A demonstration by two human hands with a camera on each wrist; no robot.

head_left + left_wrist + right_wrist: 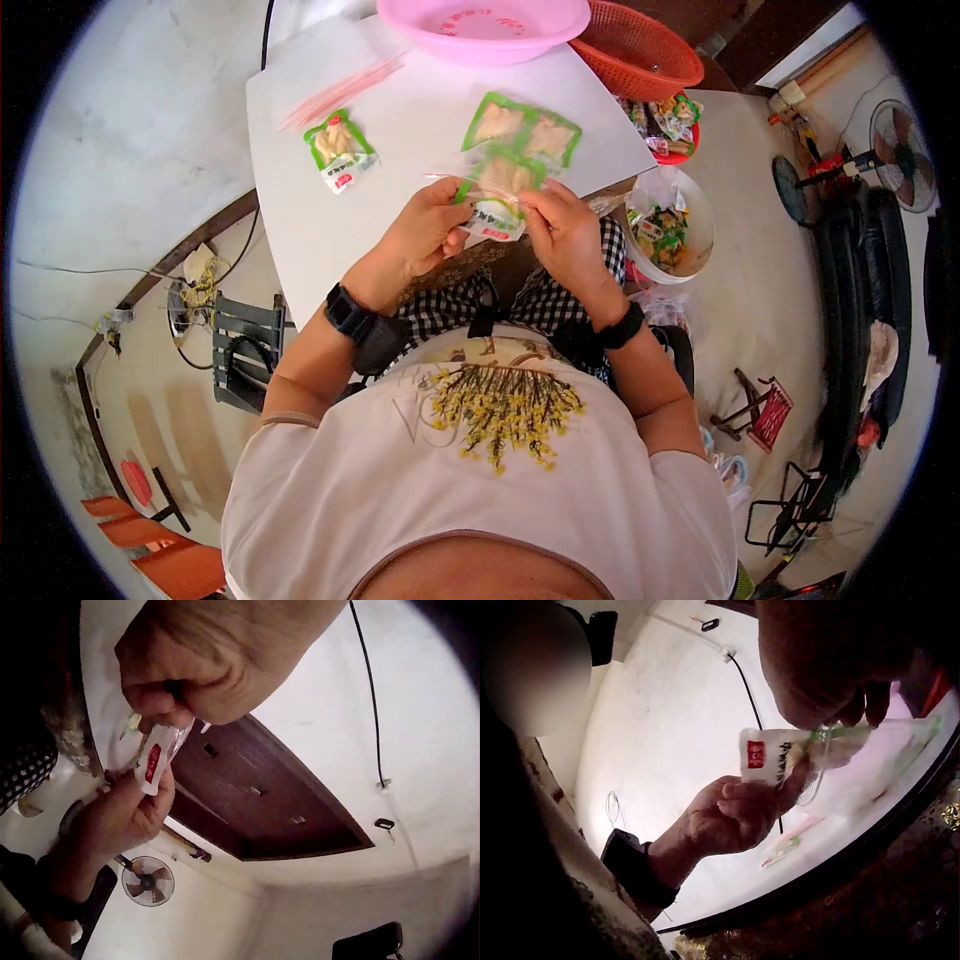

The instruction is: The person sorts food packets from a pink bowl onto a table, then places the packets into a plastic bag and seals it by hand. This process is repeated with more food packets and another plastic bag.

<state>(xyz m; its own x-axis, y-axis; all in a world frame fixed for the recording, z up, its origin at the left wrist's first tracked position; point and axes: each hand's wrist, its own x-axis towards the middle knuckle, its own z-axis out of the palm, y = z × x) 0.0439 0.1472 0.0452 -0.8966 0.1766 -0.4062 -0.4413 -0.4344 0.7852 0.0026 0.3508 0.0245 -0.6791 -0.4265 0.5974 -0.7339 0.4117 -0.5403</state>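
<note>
Both hands hold a green-and-white food packet (497, 213) over the table's front edge. My left hand (428, 228) pinches its left side, and my right hand (570, 240) pinches the right side. Thin clear plastic shows around the packet between the fingers. A red label marks the packet's white end (154, 761) in the left wrist view. Just beyond it on the white table (400, 130) lie green-edged packets (548, 138) with pale food inside. One more similar packet (338, 148) rests by itself to the left.
Thin pink strips (345, 90) lie at the table's back left. A pink basin (485, 40) and a red basket (640, 55) stand at the back. On the right are a red container of packets (690, 150) and a white bucket (697, 225) holding more packets.
</note>
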